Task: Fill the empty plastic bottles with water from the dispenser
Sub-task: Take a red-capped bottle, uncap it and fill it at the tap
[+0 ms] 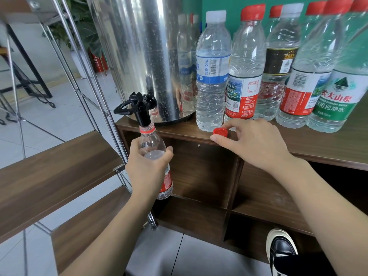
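My left hand [148,168] grips an uncapped clear plastic bottle [152,144] with a red label, held upright with its mouth right under the black tap [139,110] of the steel water dispenser [139,56]. Water shows inside the bottle at about the level of my fingers. My right hand [253,142] rests on the front edge of the wooden cabinet top [191,134] and pinches a red bottle cap [220,132] that lies there.
Several capped bottles stand in a row on the cabinet top to the right of the dispenser, among them a blue-label one [212,76] and a green-label one [338,92]. Open cubbies lie below. A wood-and-metal shelf [59,170] stands at the left. My shoe [280,251] is on the floor.
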Available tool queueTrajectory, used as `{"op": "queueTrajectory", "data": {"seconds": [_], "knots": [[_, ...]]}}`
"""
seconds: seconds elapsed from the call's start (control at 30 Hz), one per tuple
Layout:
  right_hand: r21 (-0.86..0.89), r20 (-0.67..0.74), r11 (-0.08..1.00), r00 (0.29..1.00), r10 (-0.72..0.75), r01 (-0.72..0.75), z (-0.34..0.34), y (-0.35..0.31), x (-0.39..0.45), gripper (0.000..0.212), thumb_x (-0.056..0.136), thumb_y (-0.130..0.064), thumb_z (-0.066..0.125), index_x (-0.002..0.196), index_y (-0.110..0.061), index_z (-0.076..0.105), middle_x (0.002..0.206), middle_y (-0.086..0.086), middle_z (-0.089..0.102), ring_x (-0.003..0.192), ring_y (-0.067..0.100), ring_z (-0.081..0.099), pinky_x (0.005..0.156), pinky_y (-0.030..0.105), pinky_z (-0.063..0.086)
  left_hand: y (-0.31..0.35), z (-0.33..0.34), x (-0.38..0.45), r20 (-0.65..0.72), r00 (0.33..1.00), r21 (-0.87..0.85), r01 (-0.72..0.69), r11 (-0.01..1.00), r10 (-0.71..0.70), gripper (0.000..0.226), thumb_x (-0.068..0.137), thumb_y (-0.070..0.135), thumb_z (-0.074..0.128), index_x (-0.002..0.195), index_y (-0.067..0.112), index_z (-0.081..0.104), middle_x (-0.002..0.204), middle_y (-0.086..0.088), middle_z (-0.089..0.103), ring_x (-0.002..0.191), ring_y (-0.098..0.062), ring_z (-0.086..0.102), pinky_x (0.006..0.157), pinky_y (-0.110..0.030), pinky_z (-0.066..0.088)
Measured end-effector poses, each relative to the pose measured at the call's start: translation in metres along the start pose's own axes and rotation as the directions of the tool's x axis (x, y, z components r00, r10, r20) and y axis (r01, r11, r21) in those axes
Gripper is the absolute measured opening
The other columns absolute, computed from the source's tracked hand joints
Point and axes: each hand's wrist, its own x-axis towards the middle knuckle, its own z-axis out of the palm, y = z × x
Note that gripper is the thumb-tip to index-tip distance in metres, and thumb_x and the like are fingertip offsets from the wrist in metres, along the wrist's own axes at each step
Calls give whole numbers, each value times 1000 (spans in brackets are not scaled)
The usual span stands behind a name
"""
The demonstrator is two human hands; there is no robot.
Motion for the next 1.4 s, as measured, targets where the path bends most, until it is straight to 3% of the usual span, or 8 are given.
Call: {"op": "queueTrajectory", "data": {"seconds": [0.2, 0.63, 1.0, 1.4], "knots": [[-6, 2, 1000, 1000, 2, -2, 0, 0, 0, 55, 85, -77, 49, 110, -33, 70, 65, -19, 42, 74, 10, 50, 63, 29, 34, 0, 0, 1, -1, 1000, 10, -2, 1000, 2, 57, 82, 31, 88, 128, 25, 56, 111, 12, 66, 100, -3, 63, 77, -16, 43], [4, -2, 1000, 1000, 6, -6, 1, 1, 0, 56, 83, -79, 48, 108, -34, 70, 64, -17, 42, 74, 13, 52, 65, 30, 37, 2, 0, -1, -10, 1000, 12, -3, 1000, 3, 58, 82, 30, 88, 129, 23, 56, 111, 10, 66, 99, -5, 63, 82, -22, 46], [2, -3, 1000, 1000, 9, -9, 1, 0, 0, 55, 84, -78, 48, 107, -34, 70, 64, -17, 43, 74, 12, 51, 64, 30, 35, 4, 0, -2, -13, 1000, 1, 10, 1000, -10, 54, 81, 30, 88, 125, 25, 58, 103, 18, 66, 97, 0, 63, 84, -26, 48], [0, -5, 1000, 1000, 0, 0, 1, 0, 0, 55, 84, -78, 47, 108, -33, 70, 64, -18, 43, 73, 11, 52, 63, 29, 36, 4, 1, -2, -13, 1000, 5, 10, 1000, -10, 58, 82, 30, 88, 130, 23, 56, 115, 8, 68, 102, -7, 64, 83, -23, 46]]}}
